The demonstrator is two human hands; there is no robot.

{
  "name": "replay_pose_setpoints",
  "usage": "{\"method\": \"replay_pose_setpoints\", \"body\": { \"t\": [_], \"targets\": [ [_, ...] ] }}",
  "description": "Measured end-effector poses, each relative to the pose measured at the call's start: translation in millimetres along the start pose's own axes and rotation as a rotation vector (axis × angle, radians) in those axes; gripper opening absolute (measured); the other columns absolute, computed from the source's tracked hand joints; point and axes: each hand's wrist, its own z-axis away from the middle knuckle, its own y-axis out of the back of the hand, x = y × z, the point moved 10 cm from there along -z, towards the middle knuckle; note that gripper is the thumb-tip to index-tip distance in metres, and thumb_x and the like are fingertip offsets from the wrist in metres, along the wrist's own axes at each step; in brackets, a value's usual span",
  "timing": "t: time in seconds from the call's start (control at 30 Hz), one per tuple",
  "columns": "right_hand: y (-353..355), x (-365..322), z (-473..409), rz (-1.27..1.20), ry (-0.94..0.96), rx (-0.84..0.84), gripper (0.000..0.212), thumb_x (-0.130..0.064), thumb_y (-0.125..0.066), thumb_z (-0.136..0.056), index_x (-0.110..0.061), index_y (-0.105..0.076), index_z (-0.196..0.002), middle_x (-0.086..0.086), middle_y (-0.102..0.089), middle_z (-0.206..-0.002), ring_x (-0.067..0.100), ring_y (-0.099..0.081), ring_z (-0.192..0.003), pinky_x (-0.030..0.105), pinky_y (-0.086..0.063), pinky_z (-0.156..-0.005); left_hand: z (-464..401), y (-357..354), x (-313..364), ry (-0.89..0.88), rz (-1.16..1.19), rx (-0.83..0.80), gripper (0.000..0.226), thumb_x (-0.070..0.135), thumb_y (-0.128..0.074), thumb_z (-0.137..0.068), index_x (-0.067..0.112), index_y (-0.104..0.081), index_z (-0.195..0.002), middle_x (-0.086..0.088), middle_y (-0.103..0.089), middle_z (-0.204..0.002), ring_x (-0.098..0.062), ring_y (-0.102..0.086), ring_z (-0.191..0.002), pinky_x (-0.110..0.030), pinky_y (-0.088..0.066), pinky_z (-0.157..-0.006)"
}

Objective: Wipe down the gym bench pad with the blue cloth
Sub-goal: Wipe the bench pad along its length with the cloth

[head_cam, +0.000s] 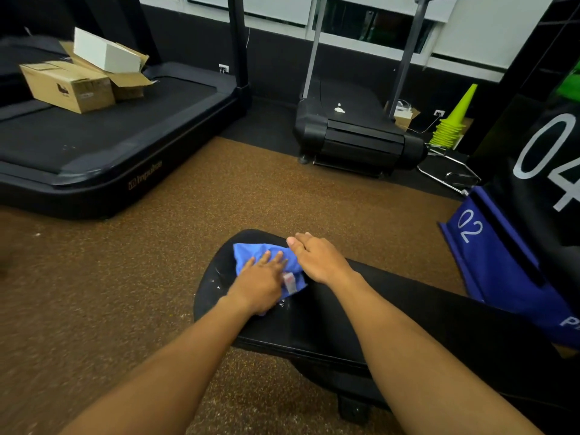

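The black gym bench pad (317,321) runs from the lower right toward the middle of the view, its rounded end at the far side. A crumpled blue cloth (251,254) with a small white tag lies on that end. My left hand (259,282) presses flat on the cloth, fingers spread over it. My right hand (317,257) rests palm down on the pad just right of the cloth, its thumb touching the cloth's edge. White specks and wet marks show on the pad left of the cloth.
A black treadmill (94,142) carrying cardboard boxes (67,86) stands at the left. A second treadmill (357,130) is straight ahead. Stacked lime cones (452,124) sit at the back right. Blue and black numbered pads (489,255) stand close on the right. Brown speckled floor surrounds the bench.
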Motion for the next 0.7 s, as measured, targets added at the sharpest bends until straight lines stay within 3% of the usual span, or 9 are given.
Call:
{"method": "replay_pose_setpoints", "body": {
  "t": [0.17,0.23,0.27,0.33,0.4,0.47,0.57,0.7],
  "targets": [
    [-3.4,-10.2,4.9,-0.078,0.053,0.029,0.047,-0.039,-0.035,-0.106,-0.010,-0.054,-0.138,0.006,-0.048,-0.150,0.018,-0.029,-0.147,0.035,-0.024,-0.115,-2.6,-12.0,51.0,-0.121,0.110,-0.065,0.057,0.025,-0.041,-0.101,0.026,-0.030,-0.157,0.003,-0.015,-0.168,-0.023,-0.002,-0.156,-0.051,-0.003,-0.122],
    [-3.1,-4.7,8.9,-0.119,0.058,0.065,0.046,-0.037,-0.037,-0.106,-0.012,-0.053,-0.141,0.005,-0.046,-0.151,0.017,-0.032,-0.145,0.032,-0.024,-0.116,-0.6,2.7,49.5,-0.124,0.489,-0.132,0.045,0.022,-0.039,-0.102,0.020,-0.048,-0.147,-0.003,-0.041,-0.157,-0.021,-0.031,-0.148,-0.044,-0.018,-0.122],
    [-1.0,-1.8,10.8,-0.142,0.060,0.098,0.045,-0.037,-0.038,-0.105,-0.012,-0.053,-0.140,0.005,-0.049,-0.149,0.017,-0.037,-0.142,0.030,-0.027,-0.115,1.8,14.6,43.7,-0.126,0.716,-0.142,0.035,0.019,-0.041,-0.103,0.016,-0.062,-0.131,-0.005,-0.060,-0.138,-0.014,-0.051,-0.131,-0.036,-0.032,-0.115],
    [0.3,-0.9,13.8,-0.149,0.092,0.156,0.040,-0.036,-0.041,-0.105,-0.015,-0.059,-0.133,0.003,-0.060,-0.138,0.019,-0.051,-0.131,0.030,-0.037,-0.107,0.3,50.7,5.7,-0.034,0.971,0.059,0.025,0.017,-0.048,-0.099,0.018,-0.073,-0.098,-0.003,-0.073,-0.107,-0.005,-0.066,-0.100,-0.025,-0.046,-0.098],
    [-15.1,-6.3,14.9,-0.062,0.148,0.103,0.038,-0.039,-0.044,-0.103,-0.019,-0.059,-0.131,0.000,-0.060,-0.136,0.019,-0.051,-0.129,0.033,-0.040,-0.105,-4.8,68.2,-45.8,0.119,1.033,0.257,0.025,0.013,-0.049,-0.098,0.017,-0.073,-0.095,-0.010,-0.074,-0.110,-0.018,-0.068,-0.106,-0.030,-0.049,-0.096],
    [-49.0,-10.8,18.1,0.099,0.193,-0.072,0.050,-0.047,-0.043,-0.101,-0.024,-0.046,-0.145,-0.002,-0.041,-0.154,0.015,-0.030,-0.146,0.037,-0.024,-0.118,-8.4,73.4,-76.5,0.202,1.071,0.350,0.025,0.017,-0.046,-0.097,0.019,-0.071,-0.093,-0.009,-0.073,-0.107,-0.028,-0.066,-0.111,-0.034,-0.049,-0.098],
    [-78.8,-6.9,18.0,0.337,0.213,-0.177,0.069,-0.062,-0.032,-0.098,-0.033,-0.013,-0.158,-0.009,-0.003,-0.166,0.010,0.003,-0.152,0.044,0.003,-0.121,-11.8,84.2,-98.4,0.246,1.023,0.448,0.030,0.027,-0.042,-0.094,0.021,-0.072,-0.098,0.000,-0.072,-0.105,-0.020,-0.066,-0.108,-0.036,-0.046,-0.104],
    [-84.4,-10.0,4.8,0.398,0.226,-0.195,0.077,-0.068,-0.026,-0.095,-0.032,0.000,-0.158,-0.010,0.009,-0.165,0.011,0.013,-0.151,0.050,0.007,-0.121,-24.5,88.6,-118.5,0.273,1.067,0.494,0.032,0.019,-0.040,-0.102,0.014,-0.070,-0.111,-0.006,-0.071,-0.111,-0.021,-0.063,-0.109,-0.040,-0.044,-0.106]
  ]
}}
